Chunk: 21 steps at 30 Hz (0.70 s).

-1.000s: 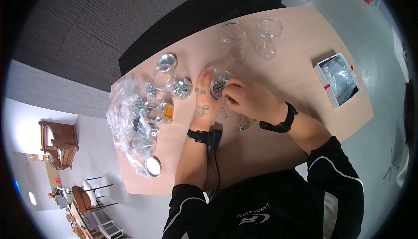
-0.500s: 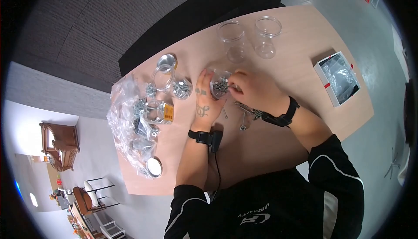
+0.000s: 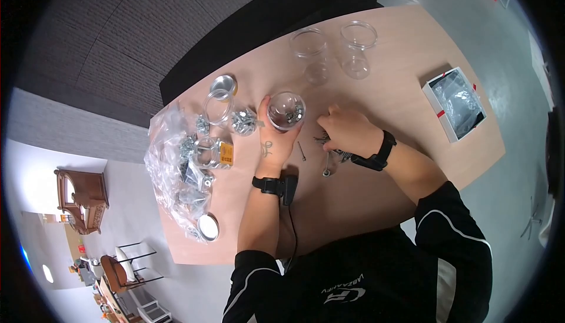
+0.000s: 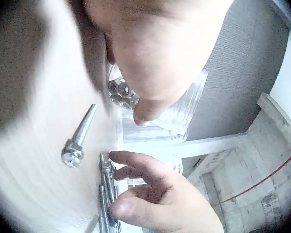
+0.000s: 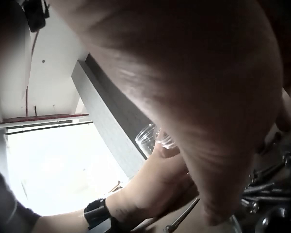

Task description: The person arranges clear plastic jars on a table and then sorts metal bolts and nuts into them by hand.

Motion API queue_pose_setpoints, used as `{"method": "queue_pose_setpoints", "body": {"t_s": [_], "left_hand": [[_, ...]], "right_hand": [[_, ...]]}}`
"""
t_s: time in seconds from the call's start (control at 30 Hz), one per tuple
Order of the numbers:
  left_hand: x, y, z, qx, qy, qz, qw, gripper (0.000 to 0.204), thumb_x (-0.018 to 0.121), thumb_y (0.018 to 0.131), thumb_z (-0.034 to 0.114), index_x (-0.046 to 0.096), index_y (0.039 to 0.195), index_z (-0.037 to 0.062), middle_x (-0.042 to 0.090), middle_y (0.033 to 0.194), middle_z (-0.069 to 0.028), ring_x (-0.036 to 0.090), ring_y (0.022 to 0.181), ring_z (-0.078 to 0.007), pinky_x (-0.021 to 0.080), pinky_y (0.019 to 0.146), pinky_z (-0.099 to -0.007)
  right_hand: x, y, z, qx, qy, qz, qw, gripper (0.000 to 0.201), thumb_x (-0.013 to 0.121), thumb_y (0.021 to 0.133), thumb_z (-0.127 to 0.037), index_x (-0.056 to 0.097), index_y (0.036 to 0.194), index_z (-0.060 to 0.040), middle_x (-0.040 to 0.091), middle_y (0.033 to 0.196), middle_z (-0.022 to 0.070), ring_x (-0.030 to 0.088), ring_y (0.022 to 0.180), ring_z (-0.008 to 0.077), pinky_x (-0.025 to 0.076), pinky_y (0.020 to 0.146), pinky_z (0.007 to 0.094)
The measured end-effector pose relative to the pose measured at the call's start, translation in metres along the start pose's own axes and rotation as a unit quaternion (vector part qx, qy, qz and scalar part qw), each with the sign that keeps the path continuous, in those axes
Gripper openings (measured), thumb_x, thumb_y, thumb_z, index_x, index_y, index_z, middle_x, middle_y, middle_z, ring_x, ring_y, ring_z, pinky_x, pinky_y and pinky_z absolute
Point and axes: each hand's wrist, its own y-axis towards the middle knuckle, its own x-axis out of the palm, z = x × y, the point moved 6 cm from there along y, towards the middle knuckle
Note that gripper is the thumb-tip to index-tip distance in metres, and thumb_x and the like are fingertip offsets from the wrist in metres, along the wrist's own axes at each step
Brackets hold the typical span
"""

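My left hand grips a transparent jar by its side, with the fingers and thumb curled round the wall. Metal nuts lie in the bottom of this jar, which leans a little in the head view. My right hand is low over a pile of long metal bolts, right of the jar. Its thumb and fingers stand apart, with the fingertips right at the bolts. Between the hands, a single bolt lies on the table.
Two transparent jars stand at the back. On the left are a jar of metal hardware, a jar with a yellow label, plastic bags and a round lid. A white box sits at the right.
My right hand has left the jar's mouth and moved down and right to the bolts. The jar in my left hand has shifted slightly left and tipped.
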Motion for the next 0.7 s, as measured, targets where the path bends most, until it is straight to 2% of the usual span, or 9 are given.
{"method": "queue_pose_setpoints", "body": {"t_s": [0.07, 0.13, 0.17, 0.33, 0.67, 0.7], "left_hand": [[0.0, 0.0, 0.0, 0.009, 0.015, -0.003, 1.0, 0.105, 0.09, 0.077, -0.003, 0.027, 0.16, 0.004, 0.06, 0.139, -0.0183, 0.063, 0.127, -0.0271, 0.053, 0.106, -0.0379], [0.0, 0.001, -0.005, -0.01, -0.024, 0.0, 1.0, 0.106, 0.092, 0.073, 0.0, 0.03, 0.159, -0.0006, 0.053, 0.143, -0.0209, 0.059, 0.129, -0.0326, 0.052, 0.108, -0.0413], [0.0, 0.0, -0.006, -0.009, -0.024, 0.0, 1.0, 0.106, 0.092, 0.073, 0.0, 0.03, 0.159, -0.0006, 0.053, 0.143, -0.0209, 0.059, 0.129, -0.0326, 0.052, 0.108, -0.0413], [0.001, 0.0, -0.008, -0.013, -0.039, 0.0, 0.999, 0.107, 0.092, 0.073, -0.001, 0.03, 0.16, -0.0003, 0.054, 0.142, -0.0212, 0.061, 0.128, -0.0326, 0.052, 0.107, -0.0413], [0.002, -0.001, -0.01, -0.016, -0.057, -0.004, 0.998, 0.107, 0.091, 0.074, -0.004, 0.029, 0.16, 0.0003, 0.056, 0.141, -0.0207, 0.062, 0.126, -0.0307, 0.054, 0.105, -0.0402], [0.001, -0.001, -0.01, -0.005, -0.024, 0.0, 1.0, 0.107, 0.091, 0.074, -0.003, 0.029, 0.16, 0.0003, 0.056, 0.14, -0.0206, 0.062, 0.126, -0.0307, 0.054, 0.105, -0.0401]], "right_hand": [[0.001, 0.001, -0.002, -0.024, -0.001, 0.02, 0.999, 0.042, 0.09, 0.078, -0.029, 0.07, 0.101, 0.0003, 0.068, 0.105, 0.0254, 0.072, 0.1, 0.0427, 0.06, 0.086, 0.0474], [0.001, 0.002, -0.003, -0.044, 0.005, 0.013, 0.999, 0.033, 0.087, 0.078, -0.019, 0.069, 0.098, 0.0, 0.069, 0.105, 0.0246, 0.072, 0.1, 0.0415, 0.06, 0.086, 0.048], [0.002, 0.003, -0.003, -0.044, 0.004, 0.013, 0.999, 0.033, 0.087, 0.078, -0.019, 0.069, 0.098, 0.0, 0.069, 0.105, 0.0246, 0.072, 0.1, 0.0415, 0.06, 0.086, 0.048], [-0.001, 0.003, -0.003, -0.049, -0.003, 0.034, 0.998, 0.012, 0.074, 0.082, -0.008, 0.072, 0.092, -0.0017, 0.071, 0.099, 0.0206, 0.072, 0.099, 0.0389, 0.06, 0.086, 0.0471], [0.004, 0.007, 0.004, -0.059, -0.002, 0.049, 0.997, 0.008, 0.066, 0.086, -0.002, 0.072, 0.091, -0.003, 0.072, 0.096, 0.0179, 0.072, 0.095, 0.0385, 0.059, 0.083, 0.0474], [0.004, 0.008, 0.005, -0.063, 0.001, 0.058, 0.996, 0.007, 0.065, 0.086, -0.003, 0.071, 0.09, -0.0028, 0.072, 0.096, 0.0174, 0.072, 0.095, 0.0389, 0.059, 0.082, 0.0481]]}}
